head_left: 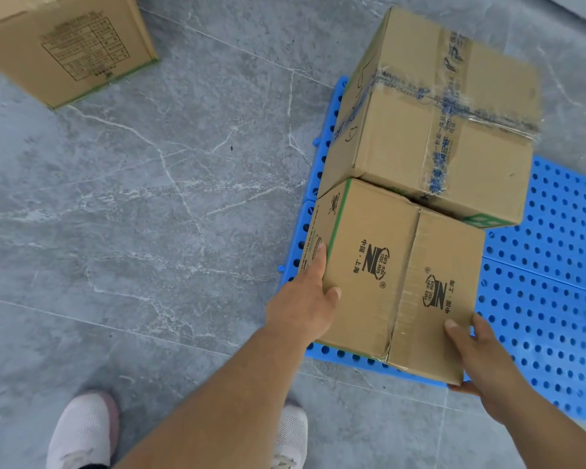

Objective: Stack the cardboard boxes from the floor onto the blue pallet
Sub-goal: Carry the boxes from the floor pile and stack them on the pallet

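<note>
A blue perforated pallet (548, 299) lies on the floor at the right. On its far left part stands a large taped cardboard box (430, 123). In front of that one sits a smaller printed cardboard box (386, 275), touching it. My left hand (305, 299) grips the smaller box's left side, thumb on the top face. My right hand (481, 360) holds its near right corner, thumb on top and fingers under the edge. Whether this box rests fully on the pallet, I cannot tell. A third cardboard box (65, 45) stands on the floor at the top left.
Grey marbled floor tiles (166, 198) stretch between the floor box and the pallet. My two white shoes (82, 431) stand at the bottom edge, close to the pallet's near left corner. The pallet's right half shows bare blue surface.
</note>
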Motion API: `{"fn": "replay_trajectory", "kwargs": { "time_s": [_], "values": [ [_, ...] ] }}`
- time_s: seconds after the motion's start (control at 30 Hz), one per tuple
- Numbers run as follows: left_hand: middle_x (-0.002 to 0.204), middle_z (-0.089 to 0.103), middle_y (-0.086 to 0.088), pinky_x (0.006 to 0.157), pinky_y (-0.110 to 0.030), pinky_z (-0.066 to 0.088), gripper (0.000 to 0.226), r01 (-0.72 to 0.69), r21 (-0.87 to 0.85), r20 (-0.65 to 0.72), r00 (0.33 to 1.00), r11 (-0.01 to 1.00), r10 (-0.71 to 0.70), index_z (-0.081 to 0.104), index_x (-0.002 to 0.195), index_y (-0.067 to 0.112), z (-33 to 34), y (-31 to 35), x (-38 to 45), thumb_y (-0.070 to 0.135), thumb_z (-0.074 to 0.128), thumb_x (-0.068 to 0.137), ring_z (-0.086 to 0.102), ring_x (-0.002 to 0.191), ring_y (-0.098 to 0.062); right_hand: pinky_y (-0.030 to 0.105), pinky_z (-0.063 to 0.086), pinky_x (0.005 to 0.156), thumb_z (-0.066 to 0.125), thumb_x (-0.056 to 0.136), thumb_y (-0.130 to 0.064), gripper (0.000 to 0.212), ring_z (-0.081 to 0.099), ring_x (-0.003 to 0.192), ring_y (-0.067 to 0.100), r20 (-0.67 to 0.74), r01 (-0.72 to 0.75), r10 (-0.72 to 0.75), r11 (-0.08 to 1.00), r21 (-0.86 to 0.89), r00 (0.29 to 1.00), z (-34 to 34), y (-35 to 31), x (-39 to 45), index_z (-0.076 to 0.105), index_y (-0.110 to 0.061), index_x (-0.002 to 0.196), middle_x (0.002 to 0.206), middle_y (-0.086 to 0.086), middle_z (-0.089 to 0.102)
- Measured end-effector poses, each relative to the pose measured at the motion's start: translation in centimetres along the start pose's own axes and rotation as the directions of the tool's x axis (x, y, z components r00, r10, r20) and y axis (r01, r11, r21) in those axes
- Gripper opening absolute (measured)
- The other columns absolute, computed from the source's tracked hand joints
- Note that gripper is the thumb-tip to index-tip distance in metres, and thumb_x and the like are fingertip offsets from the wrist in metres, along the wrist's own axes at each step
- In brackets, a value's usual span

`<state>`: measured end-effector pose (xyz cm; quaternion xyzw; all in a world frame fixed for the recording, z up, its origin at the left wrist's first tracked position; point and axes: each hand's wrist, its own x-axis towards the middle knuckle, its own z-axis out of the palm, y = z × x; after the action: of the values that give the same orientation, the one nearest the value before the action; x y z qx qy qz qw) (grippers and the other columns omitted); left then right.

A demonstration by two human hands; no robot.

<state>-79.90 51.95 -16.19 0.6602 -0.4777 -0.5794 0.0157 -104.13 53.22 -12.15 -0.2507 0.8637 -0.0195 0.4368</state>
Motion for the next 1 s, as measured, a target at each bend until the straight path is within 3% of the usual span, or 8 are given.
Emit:
{"fn": "replay_trajectory", "kwargs": {
  "time_s": [0.23,0.37,0.53,0.63,0.77,0.83,0.9,1.0],
  "values": [
    [0.128,0.05,0.004,0.071,-0.032,0.048,0.069,0.008,0.027,-0.033,0.999,1.0,-0.007,-0.017,0.142,0.044,0.3,0.5,-0.4,0.04,0.035,0.097,0.053,0.085,-0.012,0.055,0.049,0.085,0.044,0.097,-0.035,0.058,0.047,0.105,0.03,-0.006,-0.006,0.006,1.0,-0.029,1.0,0.0,-0.3,-0.2,0.016,-0.034,0.147,0.138,0.007,0.042],
    [0.135,0.047,0.005,0.071,-0.029,0.042,0.069,-0.016,-0.033,-0.036,0.999,0.999,0.015,-0.015,0.144,0.043,0.6,0.6,-0.4,0.037,0.035,0.097,0.049,0.08,-0.008,0.05,0.05,0.081,0.044,0.097,-0.036,0.06,0.047,0.115,0.033,-0.019,-0.005,0.004,0.998,-0.06,1.0,-0.6,-1.1,0.1,0.014,-0.035,0.148,0.145,0.006,0.037],
    [0.138,0.045,0.006,0.083,-0.034,0.044,0.068,-0.039,-0.045,-0.045,0.998,0.998,0.037,-0.011,0.146,0.042,0.6,0.4,-0.1,0.036,0.037,0.097,0.051,0.096,-0.012,0.047,0.05,0.079,0.042,0.097,-0.037,0.061,0.045,0.119,0.033,-0.006,0.004,-0.005,0.995,-0.103,1.0,-0.7,-0.9,1.0,0.011,-0.033,0.149,0.148,0.004,0.034],
    [0.14,0.044,0.007,0.08,-0.032,0.042,0.068,-0.016,-0.046,-0.049,0.999,0.999,0.014,-0.011,0.145,0.042,0.9,0.6,-0.2,0.036,0.037,0.097,0.048,0.094,-0.011,0.045,0.05,0.078,0.041,0.097,-0.037,0.06,0.045,0.12,0.034,-0.005,0.012,-0.013,0.993,-0.119,1.0,-0.9,-0.6,1.2,0.012,-0.032,0.149,0.147,0.006,0.034],
    [0.14,0.043,0.004,0.073,-0.031,0.039,0.071,0.04,-0.054,-0.089,0.995,0.998,-0.045,-0.014,0.144,0.041,1.0,1.2,-0.6,0.04,0.038,0.096,0.047,0.088,-0.011,0.044,0.039,0.1,0.041,0.098,-0.034,0.065,0.038,0.13,0.033,-0.007,0.046,-0.049,0.983,-0.178,0.999,-1.0,-1.2,1.1,0.005,-0.024,0.151,0.151,0.008,0.03],
    [0.148,0.036,0.0,0.078,-0.036,0.041,0.075,0.079,-0.081,-0.141,0.986,0.994,-0.09,-0.016,0.145,0.039,0.6,1.5,-1.4,0.046,0.04,0.094,0.053,0.106,-0.02,0.038,0.036,0.095,0.044,0.097,-0.035,0.071,0.036,0.132,0.032,-0.061,0.044,-0.055,0.985,-0.169,0.997,-0.9,-1.8,0.5,0.001,-0.019,0.151,0.153,0.011,0.024],
    [0.152,0.029,-0.003,0.095,-0.045,0.04,0.08,0.095,-0.087,-0.186,0.976,0.992,-0.11,-0.016,0.145,0.037,0.0,1.6,-2.7,0.052,0.041,0.092,0.043,0.128,-0.027,0.037,0.036,0.09,0.046,0.095,-0.035,0.073,0.035,0.132,0.033,-0.129,0.03,-0.05,0.987,-0.156,0.99,-0.6,-2.7,-0.7,0.001,-0.018,0.15,0.153,0.013,0.021],
    [0.154,0.024,-0.004,0.104,-0.049,0.034,0.081,0.096,-0.105,-0.212,0.97,0.99,-0.117,-0.013,0.146,0.035,-1.8,1.5,-5.4,0.054,0.041,0.09,0.033,0.136,-0.028,0.043,0.044,0.095,0.046,0.094,-0.037,0.071,0.044,0.124,0.034,-0.152,0.066,-0.1,0.975,-0.21,0.983,0.1,-4.0,-3.6,0.006,-0.02,0.15,0.152,0.013,0.022]
  ]
}}
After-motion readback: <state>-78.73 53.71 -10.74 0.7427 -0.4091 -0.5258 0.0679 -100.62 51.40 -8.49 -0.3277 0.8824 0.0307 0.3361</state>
